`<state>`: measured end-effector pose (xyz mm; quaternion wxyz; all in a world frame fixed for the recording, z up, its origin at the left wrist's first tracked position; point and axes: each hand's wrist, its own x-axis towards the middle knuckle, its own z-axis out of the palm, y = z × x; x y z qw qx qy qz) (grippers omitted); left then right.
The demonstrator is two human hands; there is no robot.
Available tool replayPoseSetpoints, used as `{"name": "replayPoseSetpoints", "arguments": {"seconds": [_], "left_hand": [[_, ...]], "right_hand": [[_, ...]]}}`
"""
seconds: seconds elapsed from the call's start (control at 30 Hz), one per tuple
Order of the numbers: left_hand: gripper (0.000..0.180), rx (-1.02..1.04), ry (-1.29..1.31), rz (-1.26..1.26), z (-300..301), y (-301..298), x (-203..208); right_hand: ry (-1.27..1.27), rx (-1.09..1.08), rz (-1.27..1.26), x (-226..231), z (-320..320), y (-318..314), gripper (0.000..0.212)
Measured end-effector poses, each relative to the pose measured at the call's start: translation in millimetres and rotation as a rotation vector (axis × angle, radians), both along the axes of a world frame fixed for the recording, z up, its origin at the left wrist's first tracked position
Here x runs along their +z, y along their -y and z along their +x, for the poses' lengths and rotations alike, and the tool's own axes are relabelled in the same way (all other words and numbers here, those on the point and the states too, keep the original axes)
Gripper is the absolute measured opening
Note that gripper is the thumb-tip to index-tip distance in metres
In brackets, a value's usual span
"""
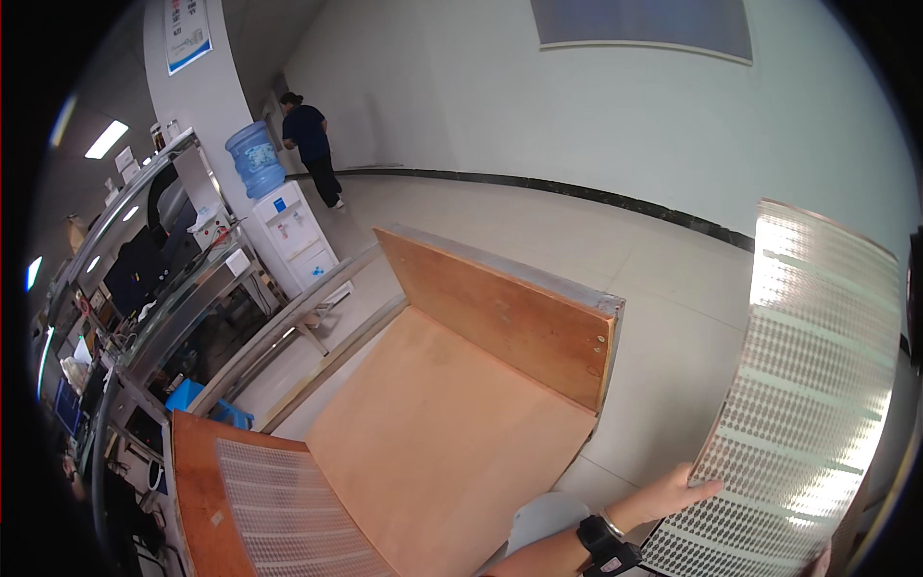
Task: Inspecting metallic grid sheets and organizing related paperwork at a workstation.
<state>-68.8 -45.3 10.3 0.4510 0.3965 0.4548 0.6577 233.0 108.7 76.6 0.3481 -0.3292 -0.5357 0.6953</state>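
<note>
Worker's left hand (678, 495), dark device (608, 550) strapped at wrist, clamped on left edge of large shiny patterned sheet (812, 385), thumb on top. Right hand (823, 561) barely shows at sheet's lower right edge; can't tell its grip. Sheet held up to right of flat wooden board (442, 433). Similar second sheet (298, 510) lies on brown side panel (200, 490), left of board. Upright brown panel (500, 317) along board's far edge. Beyond board, leftward: white water dispenser (293, 236), blue bottle (258, 159) on top. Farther past board: person in dark clothes (310, 139).
</note>
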Motion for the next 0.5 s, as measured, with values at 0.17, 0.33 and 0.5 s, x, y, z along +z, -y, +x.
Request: {"name": "replayPoseSetpoints", "arguments": {"seconds": [0.17,0.33,0.5], "left_hand": [[0.043,0.03,-0.071,0.016,0.8,1.1,-7.1],[0.058,-0.29,0.547,0.326,-8.0,8.7,8.6],[0.059,-0.496,0.768,0.646,-0.4,-12.3,-28.4]], "right_hand": [[-0.109,0.001,0.038,5.0,-24.8,22.7,0.059],[-0.245,-0.066,0.001,-1.3,-26.4,11.3,0.057],[-0.37,-0.132,-0.034,-17.6,-53.3,-6.2,0.05]]}}
